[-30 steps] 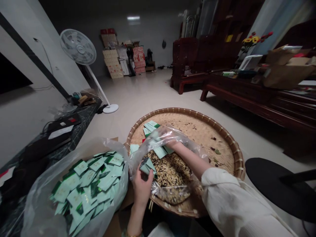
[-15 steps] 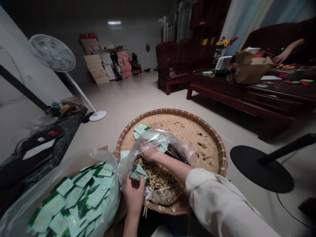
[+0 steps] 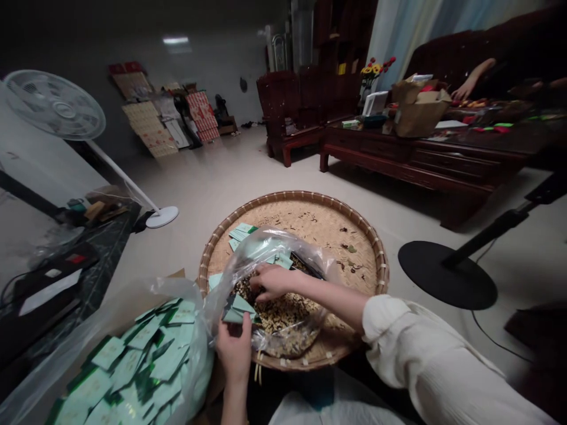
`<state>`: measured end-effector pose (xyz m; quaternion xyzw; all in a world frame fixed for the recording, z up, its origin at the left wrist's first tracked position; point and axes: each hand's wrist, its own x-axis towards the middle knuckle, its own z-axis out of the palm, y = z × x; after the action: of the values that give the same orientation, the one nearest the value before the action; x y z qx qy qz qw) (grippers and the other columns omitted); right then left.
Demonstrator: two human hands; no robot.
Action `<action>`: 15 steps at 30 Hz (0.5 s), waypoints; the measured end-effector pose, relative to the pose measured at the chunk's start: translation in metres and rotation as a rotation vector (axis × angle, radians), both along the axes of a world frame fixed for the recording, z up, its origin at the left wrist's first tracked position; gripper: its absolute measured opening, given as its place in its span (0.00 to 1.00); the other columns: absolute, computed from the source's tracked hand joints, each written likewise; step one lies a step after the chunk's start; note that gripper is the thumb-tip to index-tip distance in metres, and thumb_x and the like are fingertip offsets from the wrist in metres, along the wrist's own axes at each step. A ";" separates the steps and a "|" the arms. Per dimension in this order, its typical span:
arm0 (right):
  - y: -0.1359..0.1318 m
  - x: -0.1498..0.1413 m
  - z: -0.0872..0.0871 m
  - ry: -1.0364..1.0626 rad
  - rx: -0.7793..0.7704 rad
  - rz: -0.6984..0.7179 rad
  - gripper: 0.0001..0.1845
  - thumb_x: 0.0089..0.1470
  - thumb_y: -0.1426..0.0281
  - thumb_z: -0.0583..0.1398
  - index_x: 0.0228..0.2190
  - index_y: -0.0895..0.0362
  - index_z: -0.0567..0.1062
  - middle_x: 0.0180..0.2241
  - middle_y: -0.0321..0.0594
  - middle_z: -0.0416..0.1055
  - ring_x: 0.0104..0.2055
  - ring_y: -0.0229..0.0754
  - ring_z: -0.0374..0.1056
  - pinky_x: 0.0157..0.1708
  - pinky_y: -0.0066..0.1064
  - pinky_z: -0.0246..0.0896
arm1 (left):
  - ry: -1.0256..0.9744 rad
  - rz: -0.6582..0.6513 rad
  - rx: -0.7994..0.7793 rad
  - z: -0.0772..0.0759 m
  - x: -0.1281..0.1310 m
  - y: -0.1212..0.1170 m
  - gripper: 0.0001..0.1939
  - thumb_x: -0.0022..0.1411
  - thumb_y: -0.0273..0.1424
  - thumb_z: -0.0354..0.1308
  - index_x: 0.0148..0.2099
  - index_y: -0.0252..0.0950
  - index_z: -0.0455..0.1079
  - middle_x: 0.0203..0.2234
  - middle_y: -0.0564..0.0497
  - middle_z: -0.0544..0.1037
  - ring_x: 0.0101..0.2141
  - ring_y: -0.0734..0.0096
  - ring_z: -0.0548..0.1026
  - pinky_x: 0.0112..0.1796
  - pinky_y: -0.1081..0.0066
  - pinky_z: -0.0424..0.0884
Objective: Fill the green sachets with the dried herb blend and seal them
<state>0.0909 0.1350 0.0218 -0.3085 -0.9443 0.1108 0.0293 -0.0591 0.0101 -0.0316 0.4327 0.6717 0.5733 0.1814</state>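
Note:
My left hand [image 3: 234,348] grips a light green paper packet [image 3: 239,308] between thumb and fingers at the near left edge of a clear plastic bag [image 3: 225,277]. Inside that bag lies a heap of dried, chopped tan and dark pieces [image 3: 283,319]. Over the heap, my right hand [image 3: 272,282] reaches in from the right with its fingers curled down and drawn together; what they hold, if anything, is hidden. The bag rests on a round woven bamboo tray [image 3: 354,227]. More green packets [image 3: 241,231] lie on the tray's left side and in the bag's far part.
Left of the tray, a large plastic bag [image 3: 155,287] holds many flat green packets [image 3: 133,366]. A white fan [image 3: 162,216] stands behind it. To the right are a black round stand base [image 3: 447,274] and a dark wooden table [image 3: 376,150]; another person's hand [image 3: 465,88] is over it.
My right hand has moved from the packets at the bag's far left toward me, over the dried pieces. The left hand keeps its packet. The whole view has shifted to the right.

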 end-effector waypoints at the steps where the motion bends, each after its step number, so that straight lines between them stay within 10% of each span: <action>1: 0.000 0.000 -0.001 0.024 -0.014 -0.040 0.25 0.50 0.52 0.58 0.46 0.54 0.71 0.44 0.49 0.70 0.47 0.54 0.66 0.42 0.41 0.63 | 0.000 -0.003 -0.009 0.000 0.001 0.000 0.17 0.46 0.41 0.63 0.35 0.35 0.71 0.28 0.47 0.79 0.31 0.62 0.77 0.38 0.63 0.72; 8: -0.015 -0.029 -0.010 -0.055 -0.086 -0.082 0.36 0.46 0.50 0.59 0.55 0.49 0.63 0.55 0.51 0.60 0.56 0.61 0.56 0.47 0.52 0.57 | -0.052 -0.011 -0.039 0.010 0.003 -0.003 0.18 0.45 0.43 0.61 0.34 0.35 0.69 0.30 0.46 0.78 0.33 0.61 0.76 0.39 0.61 0.71; 15: -0.070 0.066 -0.009 -0.007 -0.145 -0.004 0.37 0.46 0.50 0.60 0.56 0.46 0.62 0.52 0.49 0.62 0.56 0.60 0.55 0.50 0.52 0.54 | -0.128 -0.019 -0.020 0.009 0.000 -0.004 0.18 0.44 0.42 0.62 0.33 0.34 0.69 0.28 0.47 0.78 0.30 0.63 0.76 0.35 0.65 0.72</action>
<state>0.1565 0.0650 0.0125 -0.3122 -0.9333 0.1776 0.0036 -0.0586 0.0057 -0.0227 0.3996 0.6603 0.5914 0.2338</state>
